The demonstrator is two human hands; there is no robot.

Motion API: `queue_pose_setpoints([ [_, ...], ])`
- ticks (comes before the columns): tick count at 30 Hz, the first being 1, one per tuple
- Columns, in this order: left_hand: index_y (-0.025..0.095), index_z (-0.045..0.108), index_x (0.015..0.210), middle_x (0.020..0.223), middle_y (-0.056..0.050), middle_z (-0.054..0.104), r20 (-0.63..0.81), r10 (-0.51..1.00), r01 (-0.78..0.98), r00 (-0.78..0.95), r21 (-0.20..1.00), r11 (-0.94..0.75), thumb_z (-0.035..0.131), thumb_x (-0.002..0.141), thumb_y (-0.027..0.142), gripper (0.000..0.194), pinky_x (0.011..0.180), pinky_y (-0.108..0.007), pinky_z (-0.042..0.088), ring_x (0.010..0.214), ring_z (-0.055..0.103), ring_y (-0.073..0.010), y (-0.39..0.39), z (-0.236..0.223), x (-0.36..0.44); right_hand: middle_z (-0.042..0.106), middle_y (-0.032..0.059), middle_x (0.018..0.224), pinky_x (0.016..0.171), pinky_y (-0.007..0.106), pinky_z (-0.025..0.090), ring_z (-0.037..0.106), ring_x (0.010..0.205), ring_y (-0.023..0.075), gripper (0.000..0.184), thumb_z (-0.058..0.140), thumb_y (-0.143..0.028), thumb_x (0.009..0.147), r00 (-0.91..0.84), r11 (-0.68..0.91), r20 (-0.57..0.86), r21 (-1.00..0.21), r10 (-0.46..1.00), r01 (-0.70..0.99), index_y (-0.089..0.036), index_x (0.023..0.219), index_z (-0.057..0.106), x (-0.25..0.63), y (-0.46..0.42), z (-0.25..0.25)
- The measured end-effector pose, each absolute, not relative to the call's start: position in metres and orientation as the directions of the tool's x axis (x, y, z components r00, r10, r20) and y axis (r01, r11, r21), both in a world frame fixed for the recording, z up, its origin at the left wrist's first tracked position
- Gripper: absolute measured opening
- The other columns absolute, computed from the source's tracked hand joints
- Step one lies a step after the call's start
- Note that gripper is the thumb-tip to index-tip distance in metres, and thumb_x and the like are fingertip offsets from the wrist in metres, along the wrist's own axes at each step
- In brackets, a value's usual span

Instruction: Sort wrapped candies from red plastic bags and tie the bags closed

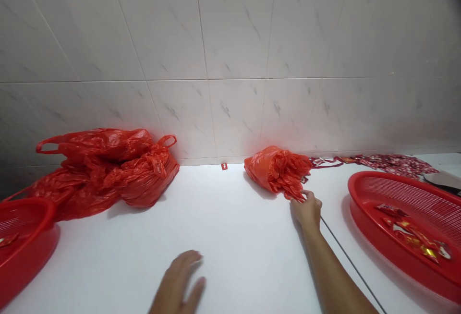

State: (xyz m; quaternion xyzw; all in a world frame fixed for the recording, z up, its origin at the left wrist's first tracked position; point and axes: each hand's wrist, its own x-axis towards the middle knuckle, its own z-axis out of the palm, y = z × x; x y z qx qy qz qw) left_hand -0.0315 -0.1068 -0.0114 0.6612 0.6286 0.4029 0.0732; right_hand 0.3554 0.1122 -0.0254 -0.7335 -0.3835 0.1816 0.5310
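Observation:
A crumpled red plastic bag (266, 167) lies near the wall, right of the middle. My right hand (308, 211) reaches to it, thumb and fingers pinched on its gathered near edge. What fills the bag is hidden. Over the white tabletop (230, 223), low in the view, my left hand (180, 278) hovers with thumb and fingers apart and nothing between them; it is slightly blurred. A small red packet (224, 166) lies by the wall, left of the bag.
Red plastic bags (115, 170) are heaped at the left by the wall. A red basket (406, 187) with shiny wrapped pieces stands at right; another red basket (36, 251) is at left. Red packets (392, 163) lie along the wall. A dark seam (353, 251) crosses the tabletop.

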Motion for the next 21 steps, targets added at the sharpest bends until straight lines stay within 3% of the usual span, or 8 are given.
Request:
queue_pose_setpoints([
  [1, 0.036, 0.073, 0.125, 0.133, -0.004, 0.072, 0.416, 0.903, 0.825, 0.107, 0.469, -0.314, 0.069, 0.095, 0.045, 0.031, 0.100, -0.051, 0.059, 0.122, 0.067, -0.0342, -0.093, -0.011, -0.019, 0.069, 0.0146, 0.106, 0.076, 0.038, 0.050, 0.063, 0.074, 0.0249, 0.036, 0.073, -0.029, 0.067, 0.624, -0.155, 0.130, -0.912, 0.771, 0.380, -0.019, 0.102, 0.075, 0.360, 0.114, -0.027],
  [3, 0.036, 0.068, 0.132, 0.143, -0.006, 0.067, 0.318, 0.889, 0.845, 0.331, 0.319, -0.429, 0.063, 0.098, 0.034, 0.035, 0.105, -0.055, 0.055, 0.129, 0.060, -0.0353, -0.066, -0.004, 0.012, 0.071, 0.0087, 0.083, 0.072, 0.037, 0.048, 0.061, 0.070, 0.0252, 0.018, 0.072, -0.027, 0.066, 0.588, -0.148, 0.126, -0.906, 0.799, 0.396, -0.022, 0.083, 0.076, 0.364, 0.115, -0.029],
  [6, 0.029, 0.067, 0.126, 0.141, -0.011, 0.064, 0.245, 0.905, 0.868, 0.349, 0.281, -0.410, 0.060, 0.097, 0.028, 0.030, 0.100, -0.056, 0.054, 0.123, 0.059, -0.0353, -0.032, 0.007, 0.056, 0.072, 0.0055, 0.069, 0.065, 0.035, 0.046, 0.060, 0.062, 0.0243, 0.012, 0.071, -0.032, 0.072, 0.577, -0.093, 0.164, -0.916, 0.800, 0.390, -0.023, 0.076, 0.076, 0.361, 0.115, -0.030],
  [8, 0.026, 0.066, 0.123, 0.138, -0.012, 0.064, 0.241, 0.917, 0.880, 0.319, 0.284, -0.381, 0.058, 0.097, 0.028, 0.027, 0.099, -0.058, 0.052, 0.121, 0.058, -0.0357, -0.017, 0.010, 0.074, 0.075, 0.0062, 0.074, 0.064, 0.033, 0.048, 0.063, 0.063, 0.0238, 0.022, 0.069, -0.039, 0.079, 0.607, -0.030, 0.220, -0.927, 0.764, 0.374, -0.021, 0.087, 0.077, 0.357, 0.114, -0.028],
  [11, 0.026, 0.065, 0.121, 0.136, -0.012, 0.063, 0.260, 0.914, 0.861, 0.313, 0.328, -0.388, 0.059, 0.097, 0.028, 0.024, 0.100, -0.057, 0.051, 0.121, 0.057, -0.0352, -0.004, 0.006, 0.079, 0.080, 0.0102, 0.100, 0.074, 0.033, 0.054, 0.070, 0.079, 0.0235, 0.036, 0.059, -0.048, 0.093, 0.686, 0.066, 0.312, -0.930, 0.657, 0.361, -0.018, 0.108, 0.074, 0.349, 0.111, -0.024],
  [14, 0.026, 0.063, 0.118, 0.132, -0.010, 0.064, 0.268, 0.904, 0.805, 0.334, 0.418, -0.422, 0.058, 0.097, 0.024, 0.022, 0.100, -0.053, 0.052, 0.121, 0.057, -0.0324, 0.000, 0.001, 0.069, 0.078, 0.0127, 0.117, 0.089, 0.035, 0.056, 0.074, 0.094, 0.0248, 0.036, 0.057, -0.047, 0.098, 0.649, 0.252, 0.499, -0.862, 0.574, 0.439, -0.019, 0.111, 0.073, 0.339, 0.109, -0.021],
  [17, 0.027, 0.062, 0.119, 0.126, -0.009, 0.066, 0.273, 0.908, 0.763, 0.317, 0.495, -0.415, 0.057, 0.097, 0.022, 0.022, 0.098, -0.050, 0.054, 0.117, 0.059, -0.0302, 0.000, 0.000, 0.061, 0.079, 0.0110, 0.114, 0.092, 0.037, 0.057, 0.075, 0.099, 0.0256, 0.029, 0.059, -0.042, 0.097, 0.449, 0.419, 0.629, -0.769, 0.635, 0.484, -0.020, 0.106, 0.076, 0.329, 0.108, -0.020],
  [21, 0.027, 0.064, 0.121, 0.127, -0.008, 0.067, 0.281, 0.907, 0.731, 0.313, 0.539, -0.419, 0.059, 0.096, 0.022, 0.025, 0.099, -0.050, 0.055, 0.118, 0.060, -0.0300, 0.002, 0.003, 0.059, 0.078, 0.0095, 0.109, 0.092, 0.039, 0.057, 0.072, 0.097, 0.0254, 0.030, 0.055, -0.040, 0.097, 0.402, 0.389, 0.599, -0.780, 0.693, 0.490, -0.020, 0.107, 0.075, 0.323, 0.105, -0.015],
])
